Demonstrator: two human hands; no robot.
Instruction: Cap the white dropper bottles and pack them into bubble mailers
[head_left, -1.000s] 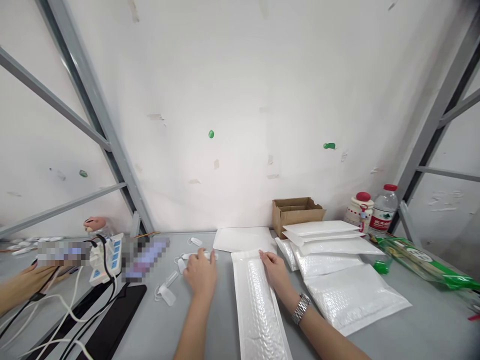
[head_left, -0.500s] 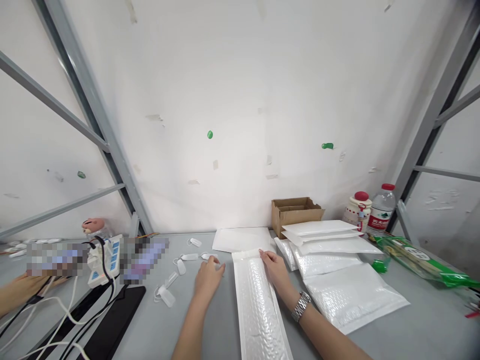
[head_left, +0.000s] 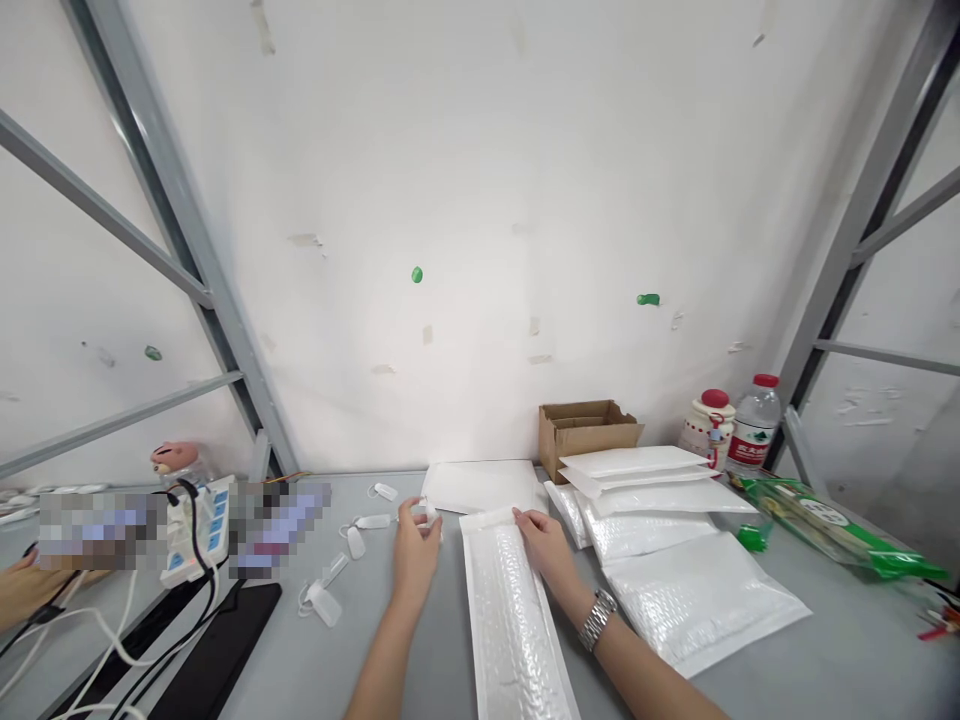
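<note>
A small white tag with a loop (head_left: 430,512) is pinched between the thumb and fingers of my left hand (head_left: 416,555), just above the table. Along its right edge near the top, a white bubble mailer (head_left: 510,620) is gripped by my right hand (head_left: 551,555), which wears a metal watch. The mailer lies lengthwise toward me. Several more white tags (head_left: 325,604) with loops are scattered left of my left hand. Behind both hands lies a flat white envelope (head_left: 480,482).
On the right are stacked bubble mailers (head_left: 697,600), a cardboard box (head_left: 589,437), bottles (head_left: 754,430) and a green plastic package (head_left: 832,525). A power strip (head_left: 196,540) with cables, a black slab (head_left: 217,650) and another person's hand (head_left: 45,590) are at left.
My left hand has taken the nearest tag and lifted it slightly off the table. My right hand still grips the mailer's edge. The whole view has shifted slightly.
</note>
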